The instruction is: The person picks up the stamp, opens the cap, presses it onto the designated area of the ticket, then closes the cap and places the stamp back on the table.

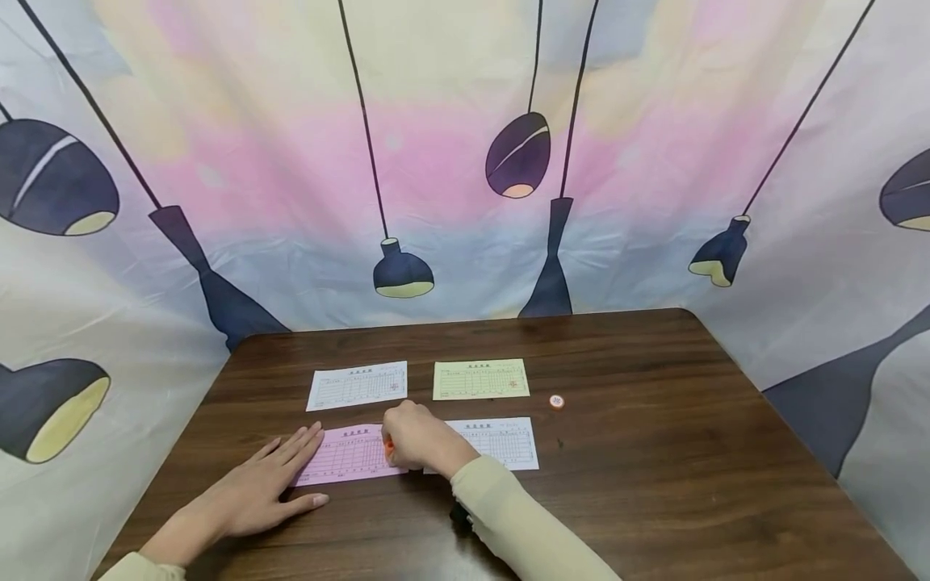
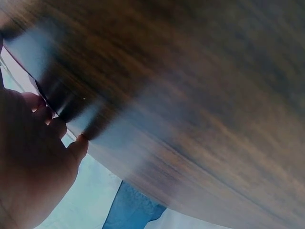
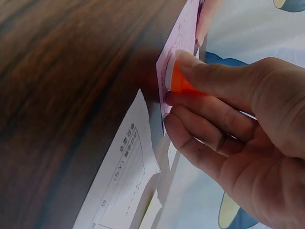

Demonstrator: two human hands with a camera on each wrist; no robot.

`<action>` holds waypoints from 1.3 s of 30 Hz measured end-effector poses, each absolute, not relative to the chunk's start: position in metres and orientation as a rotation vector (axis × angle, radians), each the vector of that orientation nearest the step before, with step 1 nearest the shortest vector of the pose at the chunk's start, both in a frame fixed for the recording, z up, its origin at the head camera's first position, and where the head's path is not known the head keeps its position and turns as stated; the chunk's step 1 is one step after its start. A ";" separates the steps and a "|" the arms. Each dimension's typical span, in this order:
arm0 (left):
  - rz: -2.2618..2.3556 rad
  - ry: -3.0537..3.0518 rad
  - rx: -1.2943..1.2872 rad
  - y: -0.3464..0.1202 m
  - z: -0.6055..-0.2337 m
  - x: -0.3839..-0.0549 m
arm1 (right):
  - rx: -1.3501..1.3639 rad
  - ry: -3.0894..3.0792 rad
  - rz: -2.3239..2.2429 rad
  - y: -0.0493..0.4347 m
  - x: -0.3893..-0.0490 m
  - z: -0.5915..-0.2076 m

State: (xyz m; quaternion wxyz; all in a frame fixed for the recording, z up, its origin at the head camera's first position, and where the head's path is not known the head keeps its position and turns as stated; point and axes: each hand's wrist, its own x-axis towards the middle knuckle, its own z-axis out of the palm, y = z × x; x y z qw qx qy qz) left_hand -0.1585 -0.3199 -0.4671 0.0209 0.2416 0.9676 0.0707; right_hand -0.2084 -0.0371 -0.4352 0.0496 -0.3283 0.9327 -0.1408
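A pink printed slip [image 1: 349, 453] lies on the dark wood table. My left hand [image 1: 265, 484] rests flat on its left end with the fingers straight. At the slip's right end my right hand [image 1: 425, 440] pinches a small orange stamp [image 1: 389, 449] between thumb and fingers. In the right wrist view the stamp [image 3: 178, 78] has a white rim, which sits against the pink paper. Its underside is hidden. Partly behind my right wrist is a white slip [image 1: 501, 444]. In the left wrist view my left hand [image 2: 40, 148] appears at the left side.
Farther back lie another white slip [image 1: 358, 386] and a yellow-green slip [image 1: 481, 380], each with a small red mark at its right. A round white cap with an orange rim [image 1: 556, 402] lies right of them. A patterned curtain [image 1: 465, 161] hangs behind the table [image 1: 654, 452].
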 end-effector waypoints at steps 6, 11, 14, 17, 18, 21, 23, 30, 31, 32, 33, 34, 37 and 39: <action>0.220 2.997 0.736 -0.318 -0.469 -0.157 | -0.992 2.868 -0.421 -0.036 -0.206 -0.436; 0.213 3.015 0.749 -0.322 -0.470 -0.155 | -0.994 2.884 -0.398 -0.040 -0.203 -0.437; 0.233 3.015 0.732 -0.325 -0.469 -0.155 | -0.998 2.892 -0.344 -0.045 -0.204 -0.434; 0.250 3.014 0.742 -0.324 -0.470 -0.156 | -0.993 2.888 -0.276 -0.046 -0.206 -0.431; 0.263 3.012 0.739 -0.324 -0.471 -0.156 | -0.993 2.888 -0.257 -0.046 -0.206 -0.430; 0.249 3.013 0.758 -0.323 -0.473 -0.156 | -0.991 2.863 -0.250 -0.045 -0.205 -0.430; 0.253 3.011 0.746 -0.323 -0.473 -0.156 | -0.995 2.849 -0.269 -0.044 -0.206 -0.430; 0.219 3.056 0.817 -0.322 -0.471 -0.159 | -1.026 2.830 -0.342 -0.037 -0.209 -0.429; 0.211 3.055 0.824 -0.322 -0.471 -0.159 | -1.028 2.826 -0.352 -0.036 -0.209 -0.429; 0.209 3.051 0.817 -0.322 -0.470 -0.159 | -1.030 2.821 -0.361 -0.035 -0.210 -0.429; 0.205 3.046 0.812 -0.322 -0.471 -0.159 | -1.025 2.814 -0.378 -0.035 -0.210 -0.430; 0.208 3.041 0.804 -0.322 -0.470 -0.159 | -1.018 2.808 -0.396 -0.034 -0.210 -0.430; 0.217 3.033 0.793 -0.321 -0.469 -0.159 | -0.984 2.794 -0.456 -0.032 -0.210 -0.432; 0.216 3.042 0.806 -0.320 -0.469 -0.159 | -0.965 2.791 -0.488 -0.032 -0.210 -0.433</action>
